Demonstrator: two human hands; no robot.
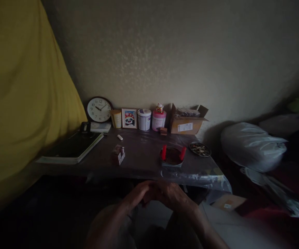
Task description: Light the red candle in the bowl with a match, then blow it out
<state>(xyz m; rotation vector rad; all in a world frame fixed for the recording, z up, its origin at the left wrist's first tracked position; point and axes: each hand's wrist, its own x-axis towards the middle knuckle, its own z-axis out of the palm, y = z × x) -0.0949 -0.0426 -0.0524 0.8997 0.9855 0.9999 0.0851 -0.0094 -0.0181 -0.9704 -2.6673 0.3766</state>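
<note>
My left hand and my right hand meet just in front of the table's near edge, low in the middle of the view. Both have their fingers curled inward against each other, so they look closed. It is too dim to make out what lies between them, if anything. Beyond them on the table, a round dish bears two upright red candle-like sticks. A small block with white squares stands to its left. At the right, a round tray contains several thin, pale sticks.
Along the wall stand a clock, a framed panda picture, two tubs and an opened cardboard box. A large green-covered book lies left by a yellow curtain. White plastic bags sit at the right.
</note>
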